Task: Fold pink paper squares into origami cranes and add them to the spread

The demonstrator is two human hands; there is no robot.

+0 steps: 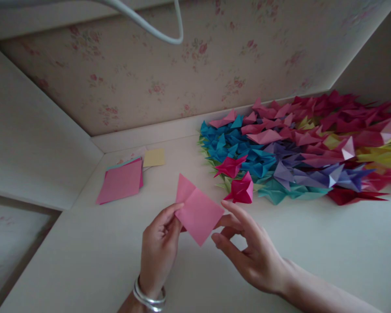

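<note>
A square of pink origami paper (200, 213) is held up above the white tabletop, turned so that one corner points down. A crease shows near its upper left corner. My left hand (161, 248) pinches its left edge between thumb and fingers; silver bangles (149, 298) circle that wrist. My right hand (247, 248) is at the paper's right corner, its thumb and forefinger apart. Some of its fingers reach behind the paper, and whether they press on it is hidden.
A stack of pink paper sheets (120, 182) lies on the left beside a small yellow sheet (154, 157). Many folded paper cranes (299, 152) in several colours cover the right back. A white cable (150, 28) hangs in front of the floral wall (182, 78).
</note>
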